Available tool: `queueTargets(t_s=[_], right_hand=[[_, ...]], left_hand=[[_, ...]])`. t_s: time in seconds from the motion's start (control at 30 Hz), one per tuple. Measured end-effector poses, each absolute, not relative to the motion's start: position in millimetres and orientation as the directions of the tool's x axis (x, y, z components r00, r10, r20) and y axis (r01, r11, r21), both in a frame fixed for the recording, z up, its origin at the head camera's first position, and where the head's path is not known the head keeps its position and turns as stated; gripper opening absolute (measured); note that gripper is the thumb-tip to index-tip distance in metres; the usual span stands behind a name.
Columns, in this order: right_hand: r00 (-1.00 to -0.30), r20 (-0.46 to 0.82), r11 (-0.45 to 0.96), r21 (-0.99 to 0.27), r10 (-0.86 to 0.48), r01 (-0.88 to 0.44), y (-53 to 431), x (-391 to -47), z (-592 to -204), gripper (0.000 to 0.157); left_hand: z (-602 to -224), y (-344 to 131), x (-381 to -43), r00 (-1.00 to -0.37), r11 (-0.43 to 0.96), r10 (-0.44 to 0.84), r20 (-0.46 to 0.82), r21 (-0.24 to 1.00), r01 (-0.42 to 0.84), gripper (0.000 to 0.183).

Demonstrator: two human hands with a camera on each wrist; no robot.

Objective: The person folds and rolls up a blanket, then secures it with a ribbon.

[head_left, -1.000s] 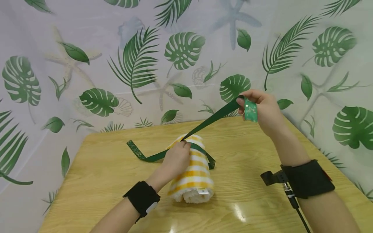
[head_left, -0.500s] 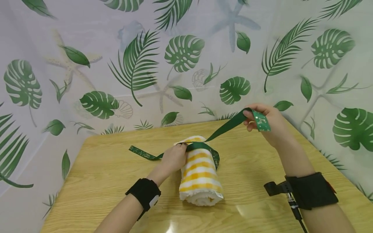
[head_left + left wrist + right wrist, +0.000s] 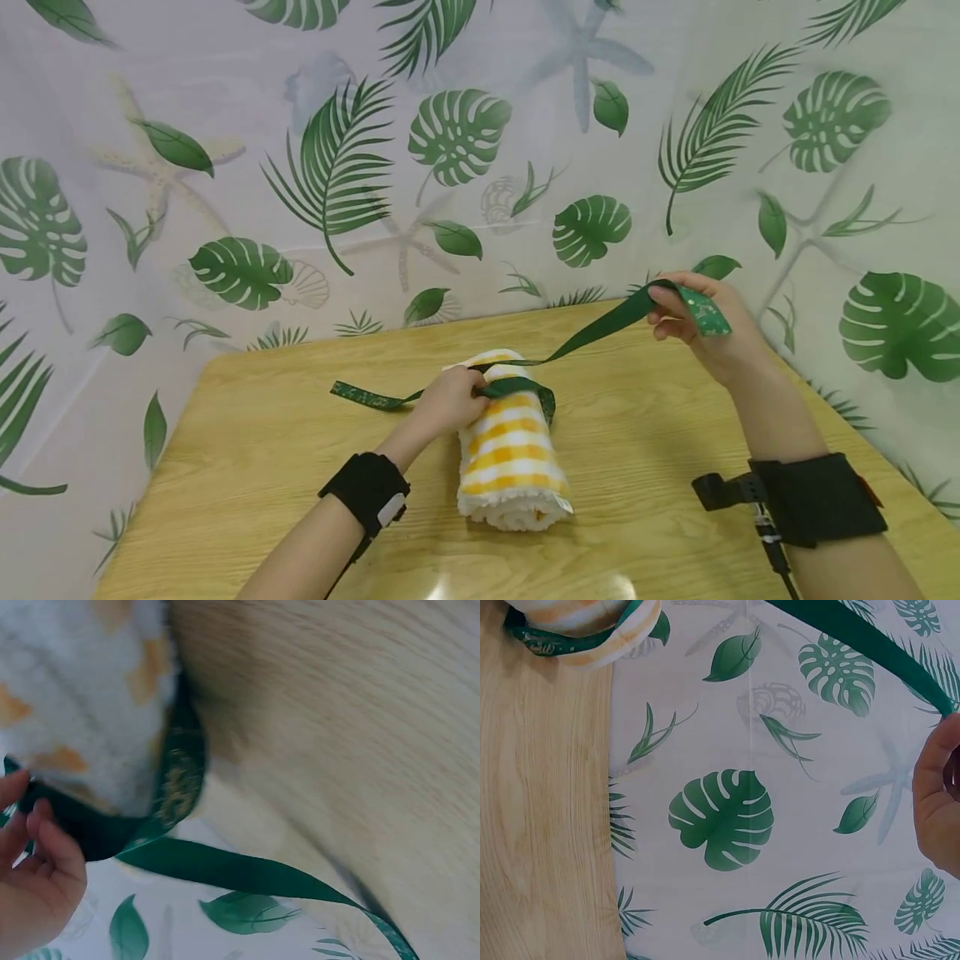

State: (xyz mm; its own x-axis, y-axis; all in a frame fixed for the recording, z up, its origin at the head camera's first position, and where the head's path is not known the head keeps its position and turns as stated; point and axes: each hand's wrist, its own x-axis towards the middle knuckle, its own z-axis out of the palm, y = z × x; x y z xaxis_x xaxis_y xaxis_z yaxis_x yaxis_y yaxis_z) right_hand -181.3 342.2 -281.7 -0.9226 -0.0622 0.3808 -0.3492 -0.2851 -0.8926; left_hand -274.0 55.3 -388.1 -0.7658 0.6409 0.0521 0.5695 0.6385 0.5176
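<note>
A rolled-up towel (image 3: 513, 454) in yellow and white checks lies on the table, one end facing me. Around it passes a dark green ribbon (image 3: 607, 325) with gold print on one side. My left hand (image 3: 452, 400) pinches the ribbon at the towel's upper left; in the left wrist view those fingers (image 3: 56, 840) hold a fold of it against the roll. Raised to the right, my right hand (image 3: 712, 325) pinches the other length, whose printed tip hangs over the fingers. The ribbon slopes from there down to the towel. A loose tail (image 3: 367, 397) lies left of the roll.
The wooden table (image 3: 285, 500) runs back to a wall covering (image 3: 465, 208) printed with leaves and starfish. Each wrist wears a black band (image 3: 367, 492), and a small camera (image 3: 712, 492) sticks out from the right one.
My right hand has moved down and to the right with its ribbon length. The towel has turned slightly, its near end shifting right. My left hand stays on the ribbon.
</note>
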Motion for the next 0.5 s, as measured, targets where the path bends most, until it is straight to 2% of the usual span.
queueTargets(t_s=[0.13, 0.27, 0.37, 0.5], right_hand=[[-0.934, 0.357, -0.281, -0.897, -0.007, -0.340, 345, -188, -283, 0.018], [-0.969, 0.237, -0.396, -0.885, 0.068, -0.244, 349, -198, -286, 0.019], [-0.987, 0.092, -0.440, -0.887, 0.130, -0.140, 352, -206, -294, 0.020], [-0.968, -0.095, -0.425, -0.905, 0.230, -0.012, 356, -215, -310, 0.022]], left_hand=[[-374, 44, -263, -0.715, 0.538, 0.697, 0.049, 0.624, 0.567, 0.011], [-357, 40, -254, -0.675, 0.479, 0.732, 0.090, 0.637, 0.604, 0.011], [-348, 39, -249, -0.694, 0.489, 0.717, 0.067, 0.661, 0.569, 0.014], [-345, 39, -249, -0.728, 0.501, 0.685, 0.019, 0.714, 0.489, 0.015]])
